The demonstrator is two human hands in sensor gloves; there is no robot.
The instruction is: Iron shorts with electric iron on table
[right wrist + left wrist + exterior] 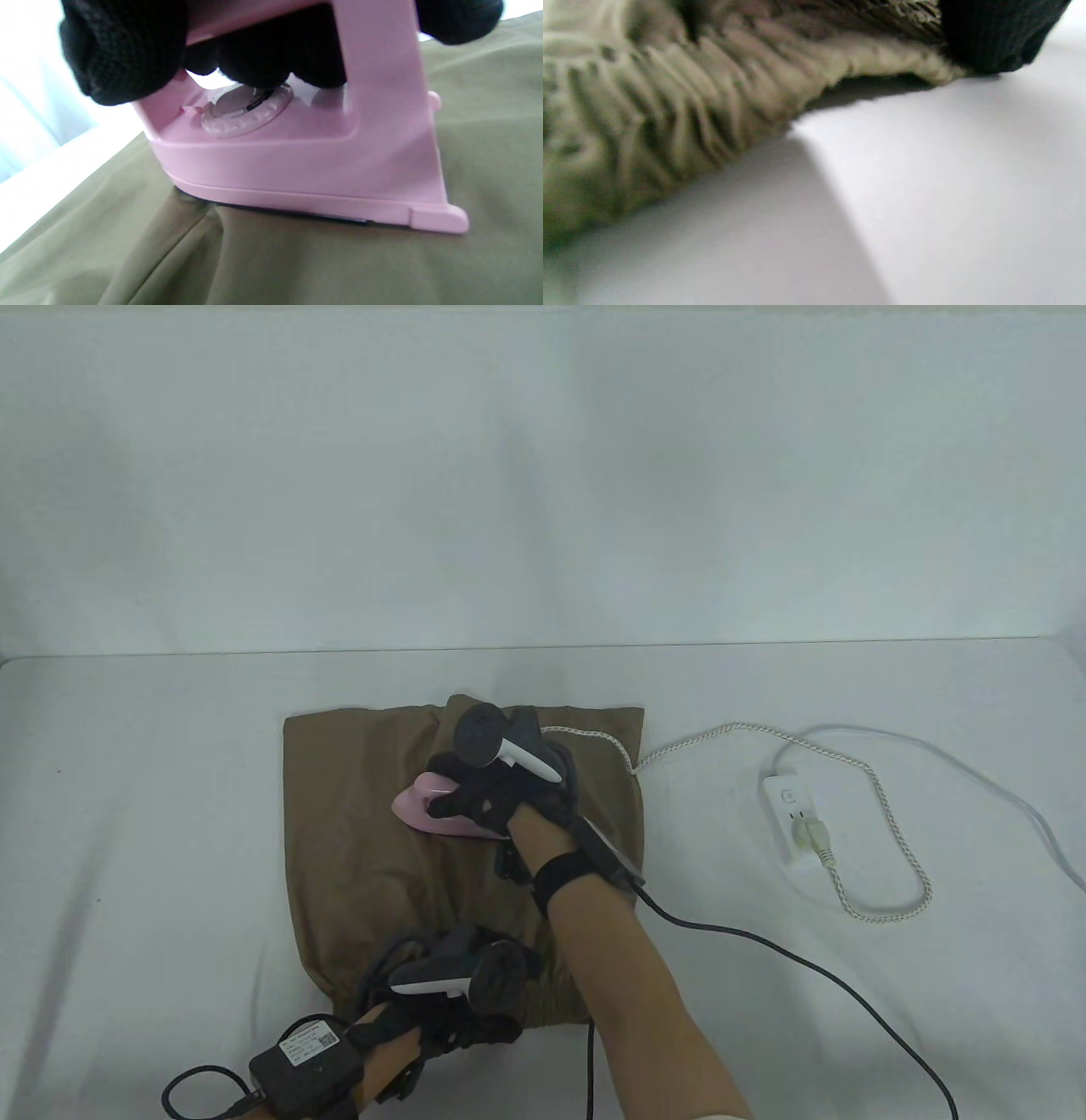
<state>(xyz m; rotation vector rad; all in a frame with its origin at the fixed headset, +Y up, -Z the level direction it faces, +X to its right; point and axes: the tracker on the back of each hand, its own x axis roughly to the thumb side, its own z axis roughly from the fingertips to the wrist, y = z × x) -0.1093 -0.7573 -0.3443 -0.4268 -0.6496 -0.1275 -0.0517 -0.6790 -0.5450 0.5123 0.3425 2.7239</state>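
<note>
Olive-brown shorts point(365, 831) lie flat on the white table point(127, 814), waistband toward the near edge. My right hand point(488, 797) grips the handle of a pink iron point(416, 806), which sits soleplate-down on the middle of the shorts, its nose toward the left. In the right wrist view my gloved fingers point(123, 55) wrap the handle of the iron point(297, 169) on the fabric point(297, 262). My left hand point(462, 984) presses on the gathered waistband at the shorts' near edge. The left wrist view shows that waistband point(670, 106) and one gloved fingertip point(992, 38).
The iron's braided white cord point(865, 780) runs right to a white power strip point(793, 823), where it is plugged in. A black cable point(806, 967) runs from my right wrist across the table to the near edge. A white backdrop rises behind the table.
</note>
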